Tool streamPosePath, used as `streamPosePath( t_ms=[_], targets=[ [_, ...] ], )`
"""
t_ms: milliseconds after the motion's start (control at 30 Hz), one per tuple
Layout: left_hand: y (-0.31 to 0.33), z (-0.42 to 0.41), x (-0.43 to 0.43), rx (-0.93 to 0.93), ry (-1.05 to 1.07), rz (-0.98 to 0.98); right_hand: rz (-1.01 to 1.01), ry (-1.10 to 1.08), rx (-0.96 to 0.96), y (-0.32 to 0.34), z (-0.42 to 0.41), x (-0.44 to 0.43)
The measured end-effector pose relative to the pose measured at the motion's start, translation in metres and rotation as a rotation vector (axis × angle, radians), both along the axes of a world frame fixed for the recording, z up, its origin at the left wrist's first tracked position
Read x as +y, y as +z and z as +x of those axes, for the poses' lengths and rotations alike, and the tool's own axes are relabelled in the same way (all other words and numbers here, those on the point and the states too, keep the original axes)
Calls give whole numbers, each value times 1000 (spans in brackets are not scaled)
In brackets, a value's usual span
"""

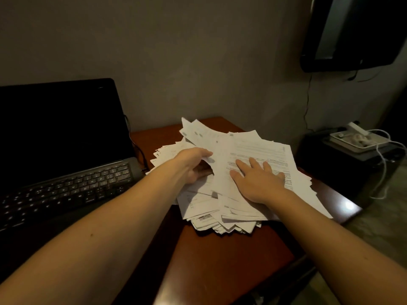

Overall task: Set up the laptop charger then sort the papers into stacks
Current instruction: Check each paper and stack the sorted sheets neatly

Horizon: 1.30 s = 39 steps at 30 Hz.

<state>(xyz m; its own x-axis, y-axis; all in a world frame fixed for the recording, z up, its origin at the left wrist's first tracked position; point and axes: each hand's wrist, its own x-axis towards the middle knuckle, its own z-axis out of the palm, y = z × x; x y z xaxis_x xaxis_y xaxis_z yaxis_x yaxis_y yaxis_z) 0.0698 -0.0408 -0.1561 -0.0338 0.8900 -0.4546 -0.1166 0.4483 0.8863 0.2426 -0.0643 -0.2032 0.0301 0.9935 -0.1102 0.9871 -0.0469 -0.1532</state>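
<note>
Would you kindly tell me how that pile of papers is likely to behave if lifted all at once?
The pile of papers looks loose, its edges fanned unevenly, so sheets would probably slide apart and spill. The sheets seem thin and likely droop: some curl where the left hand grips them. Thick as it is, it may feel heavy.

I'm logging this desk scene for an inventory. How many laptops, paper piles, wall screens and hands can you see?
laptop: 1
paper pile: 1
wall screen: 1
hands: 2, left hand and right hand
Total: 5
</note>
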Motion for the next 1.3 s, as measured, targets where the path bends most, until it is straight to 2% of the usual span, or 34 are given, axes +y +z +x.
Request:
streamPosePath(
  t_ms=[167,300,400,567,733,1100,1300],
  targets=[
    [-5,10,2,122,-63,-44,63,27,6,-1,-7,1],
    [-11,15,-4,156,-48,27,104,62,26,5,-7,2],
    [-11,13,-10,93,-27,65,153,28,107,10,5,3],
    [2,-16,-28,-76,-40,4,79,-23,136,11,20,-5],
    [16,-52,-53,-91,-43,44,94,-2,222,24,8,-18],
    [51,-192,-142,49,126,198,319,277,300,85,-121,-74],
    [52,-292,-219,46,263,183,370,469,366,78,-218,-106]
  ],
)
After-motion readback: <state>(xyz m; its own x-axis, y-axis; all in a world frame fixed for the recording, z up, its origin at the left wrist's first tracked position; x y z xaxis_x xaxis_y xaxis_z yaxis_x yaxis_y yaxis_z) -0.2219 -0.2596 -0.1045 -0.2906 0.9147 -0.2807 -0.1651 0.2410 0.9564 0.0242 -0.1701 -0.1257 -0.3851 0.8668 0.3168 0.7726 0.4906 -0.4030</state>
